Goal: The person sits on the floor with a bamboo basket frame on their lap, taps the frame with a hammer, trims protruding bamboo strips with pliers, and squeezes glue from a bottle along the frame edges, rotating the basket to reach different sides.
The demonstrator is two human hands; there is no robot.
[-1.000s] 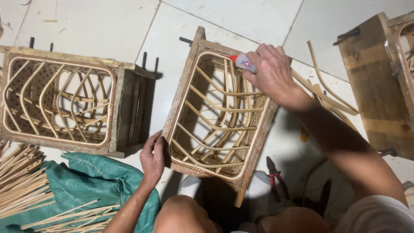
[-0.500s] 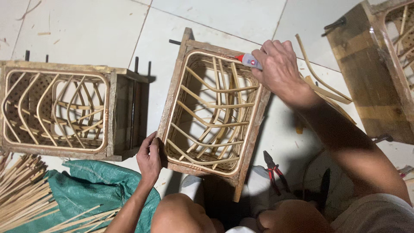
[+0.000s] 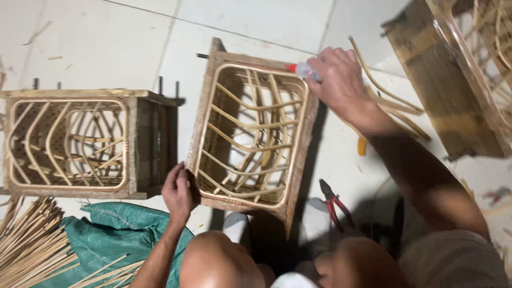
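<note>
Right hand gripping small glue tube, its body mostly hidden, left hand holding rattan-woven wooden frame corner, red-handled pliers partly shadowed.

Pale tiled floor under wooden frames, pliers, perhaps sacking.

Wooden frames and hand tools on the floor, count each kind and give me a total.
Wooden frames: 3, one held by both hands, one at left, one at top right
Pliers: 1
Small tube with red tip: 1
Total: 5
</note>
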